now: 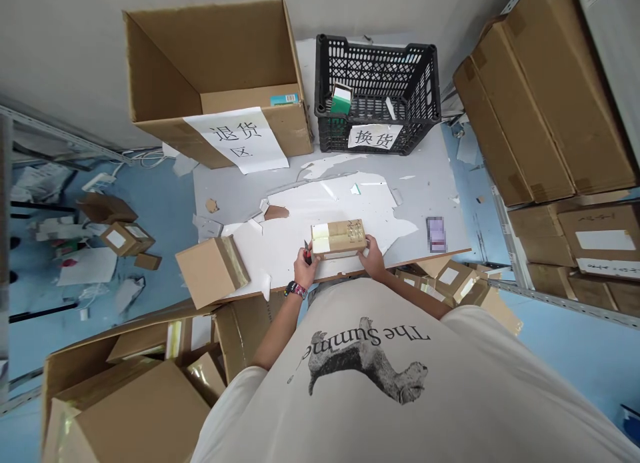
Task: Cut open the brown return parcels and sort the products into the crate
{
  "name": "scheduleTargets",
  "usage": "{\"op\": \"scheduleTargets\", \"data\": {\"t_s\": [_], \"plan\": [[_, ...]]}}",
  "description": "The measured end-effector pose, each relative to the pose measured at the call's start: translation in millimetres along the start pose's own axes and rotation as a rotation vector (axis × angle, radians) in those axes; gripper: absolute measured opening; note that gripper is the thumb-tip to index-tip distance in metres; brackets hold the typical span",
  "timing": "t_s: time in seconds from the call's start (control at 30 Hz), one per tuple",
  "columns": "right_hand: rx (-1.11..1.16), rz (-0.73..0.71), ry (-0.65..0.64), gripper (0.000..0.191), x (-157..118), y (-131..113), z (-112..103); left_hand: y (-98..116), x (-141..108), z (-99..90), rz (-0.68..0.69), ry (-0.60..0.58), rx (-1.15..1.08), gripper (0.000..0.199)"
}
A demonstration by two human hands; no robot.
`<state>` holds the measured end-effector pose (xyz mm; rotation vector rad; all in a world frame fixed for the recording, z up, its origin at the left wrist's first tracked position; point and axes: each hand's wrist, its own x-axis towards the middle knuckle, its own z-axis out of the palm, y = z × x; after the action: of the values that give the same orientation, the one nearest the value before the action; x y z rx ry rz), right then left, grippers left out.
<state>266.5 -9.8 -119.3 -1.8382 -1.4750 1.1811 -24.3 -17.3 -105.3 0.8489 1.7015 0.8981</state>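
A small taped cardboard box lies near the front edge of the table, with a white label on its left part and dark handwriting at its right end. My left hand is closed around a red and black cutter, its fingers against the box's left end. At the opposite end, my right hand grips the box's right front corner between thumb and fingers. A larger closed carton sits left of my left hand at the table edge.
A large open carton with a paper sign and a black plastic crate stand at the back. Torn paper litters the table. A phone-like item lies right. Boxes fill an open carton at lower left and shelves right.
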Motion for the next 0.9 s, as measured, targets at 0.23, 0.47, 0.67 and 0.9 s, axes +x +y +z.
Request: {"op": "scheduleTargets", "data": {"t_s": [0.23, 0.47, 0.67, 0.9], "plan": [[-0.023, 0.033, -0.100, 0.089, -27.4, 8.8, -13.9, -15.8, -16.5, -22.7, -0.007, -0.131, -0.078, 0.041], [-0.166, -0.227, 0.032, 0.065, -33.2, -54.6, -35.4, 22.3, -18.4, -29.7, -0.017, 0.069, -0.201, 0.054], [-0.196, -0.387, -0.274, 0.057, -29.2, -135.7, -2.7, 51.2, -30.7, 23.8, -0.098, -0.182, -0.493, 0.067], [-0.282, -0.316, -0.347, 0.048, -16.1, -140.0, 3.9, 49.8, -53.5, 38.7, 0.061, -0.402, -0.331, 0.064]]}}
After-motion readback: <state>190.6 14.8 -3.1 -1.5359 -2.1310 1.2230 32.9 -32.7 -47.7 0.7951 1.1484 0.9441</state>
